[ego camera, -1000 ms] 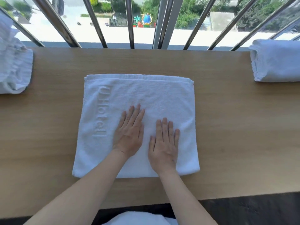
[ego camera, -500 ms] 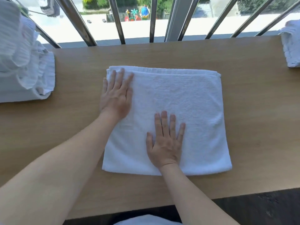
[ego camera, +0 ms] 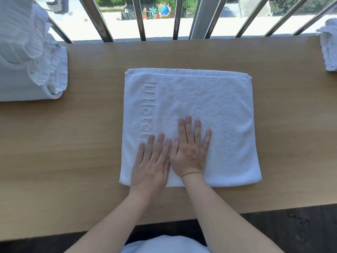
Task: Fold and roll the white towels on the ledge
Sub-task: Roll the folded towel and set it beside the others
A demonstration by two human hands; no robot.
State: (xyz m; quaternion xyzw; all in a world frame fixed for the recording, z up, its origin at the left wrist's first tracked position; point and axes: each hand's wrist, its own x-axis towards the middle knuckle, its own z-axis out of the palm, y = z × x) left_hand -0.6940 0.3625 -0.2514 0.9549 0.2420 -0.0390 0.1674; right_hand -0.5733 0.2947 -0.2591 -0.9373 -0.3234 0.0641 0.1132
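A white towel [ego camera: 215, 106], folded into a near square with "U Hotel" embossed along its left side, lies flat on the wooden ledge [ego camera: 91, 143]. My left hand [ego camera: 150, 165] presses flat on the towel's near left part, fingers straight and spread. Beside it, touching at the thumbs, my right hand [ego camera: 189, 152] lies flat on the towel's near middle. Neither hand grips any cloth.
A heap of loose white towels [ego camera: 27, 61] sits at the ledge's far left. A rolled white towel [ego camera: 329, 50] lies at the far right edge of view. Metal window bars [ego camera: 140, 19] run behind the ledge. Something white [ego camera: 164, 244] shows below the near edge.
My left hand slid from the towel's far left corner back to the near edge, beside the right hand. The right hand stayed roughly in place. The view shifted slightly.
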